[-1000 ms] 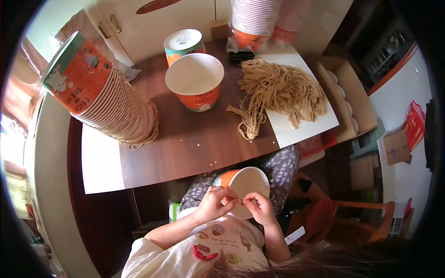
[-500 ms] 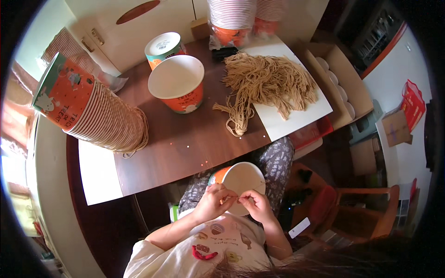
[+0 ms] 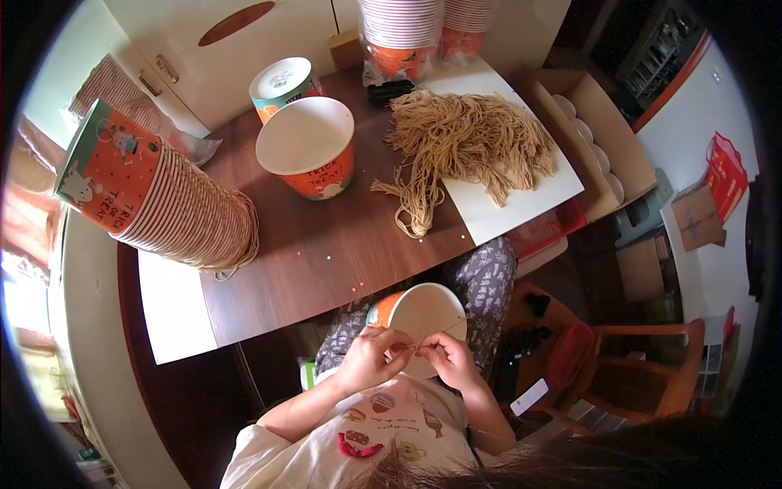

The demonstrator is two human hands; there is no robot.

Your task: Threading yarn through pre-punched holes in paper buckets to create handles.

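Over my lap, my left hand (image 3: 376, 359) and my right hand (image 3: 450, 360) meet fingertip to fingertip in a pinch. Between them is the end of a thin cord, mostly hidden by the fingers. A fine line of it seems to run from my right hand toward the rim of an orange paper bucket (image 3: 436, 308). This bucket lies tilted on my legs, its white inside facing me, just behind both hands. On the table, a heap of tan cords (image 3: 472, 138) spreads over the right side, some strands trailing left.
A tall leaning stack of orange buckets (image 3: 175, 200) fills the table's left end. One bucket stands upright (image 3: 326, 173), another upside down (image 3: 283, 80) behind it. Wrapped bucket stacks (image 3: 401, 37) stand at the back. Right are an open carton (image 3: 631, 155) and a wooden chair (image 3: 643, 332).
The view has shifted slightly. Both hands stay pinched together in nearly the same place, and the bucket on my lap has barely moved.
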